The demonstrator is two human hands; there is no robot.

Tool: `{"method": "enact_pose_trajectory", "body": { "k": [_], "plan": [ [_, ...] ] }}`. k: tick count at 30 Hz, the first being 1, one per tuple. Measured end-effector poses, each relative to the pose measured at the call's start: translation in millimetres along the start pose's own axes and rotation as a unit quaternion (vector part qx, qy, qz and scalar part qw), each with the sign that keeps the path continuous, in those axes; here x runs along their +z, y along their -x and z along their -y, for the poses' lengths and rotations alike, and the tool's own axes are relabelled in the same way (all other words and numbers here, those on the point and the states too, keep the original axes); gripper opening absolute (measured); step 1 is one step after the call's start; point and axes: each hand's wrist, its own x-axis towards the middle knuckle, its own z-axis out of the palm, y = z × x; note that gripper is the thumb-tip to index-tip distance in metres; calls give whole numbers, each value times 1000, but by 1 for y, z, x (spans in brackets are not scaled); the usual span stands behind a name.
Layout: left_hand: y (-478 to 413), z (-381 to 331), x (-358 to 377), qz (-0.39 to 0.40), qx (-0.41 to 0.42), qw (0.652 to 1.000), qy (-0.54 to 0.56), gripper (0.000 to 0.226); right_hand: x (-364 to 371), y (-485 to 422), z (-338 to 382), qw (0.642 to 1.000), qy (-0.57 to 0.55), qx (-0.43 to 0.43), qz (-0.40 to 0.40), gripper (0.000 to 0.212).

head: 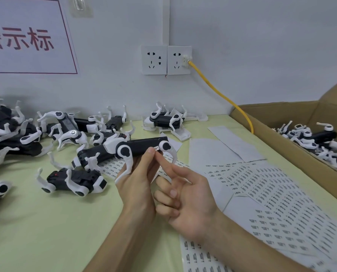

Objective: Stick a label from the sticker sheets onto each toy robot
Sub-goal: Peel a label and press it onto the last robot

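My left hand (138, 179) grips a black and white toy robot (144, 146) from below, holding it level above the table. A small white label (156, 148) sits on the robot's black body near its right leg joint. My right hand (185, 199) has its index finger stretched up to the label, the fingertip touching just under it, while the other fingers are curled. Sticker sheets (262, 185) with rows of small printed labels lie spread on the table to the right and under my hands.
Several toy robots (45, 138) lie in a heap on the green table (55, 222) at the left. One more robot (163, 119) is by the wall. A cardboard box (281, 138) at the right holds more robots. A yellow cable (218, 93) runs from the wall socket.
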Motion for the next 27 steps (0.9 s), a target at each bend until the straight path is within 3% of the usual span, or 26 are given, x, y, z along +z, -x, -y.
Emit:
{"method": "enact_pose_trajectory", "body": {
  "k": [3, 6, 11, 14, 17, 19, 21, 27],
  "plan": [
    [0, 1, 0, -11, 20, 1000, -11, 12, 1, 0, 0, 1000, 4, -1, 0, 45],
    [-3, 3, 0, -7, 42, 999, -23, 28, 1, -1, -2, 1000, 18, -7, 3, 47],
    [-7, 6, -1, -10, 64, 998, 0, 30, 2, -2, -3, 989, 121, -75, -52, 44],
    [-9, 6, -1, -17, 64, 998, 21, 13, 4, 1, -4, 928, 286, -204, -125, 28],
    [-9, 6, -1, 1, 45, 998, 45, 4, 2, 4, 4, 809, 421, -359, -198, 13],
    [-8, 7, 0, 20, 43, 998, 41, 8, 2, 4, 13, 732, 491, -419, -219, 18],
    [-5, 8, 1, 43, 48, 997, 32, 11, 0, 3, 22, 683, 557, -416, -224, 33],
    [1, 10, 5, 96, 56, 993, 25, 14, -6, -1, 32, 704, 566, -379, -200, 32]
  ]
}}
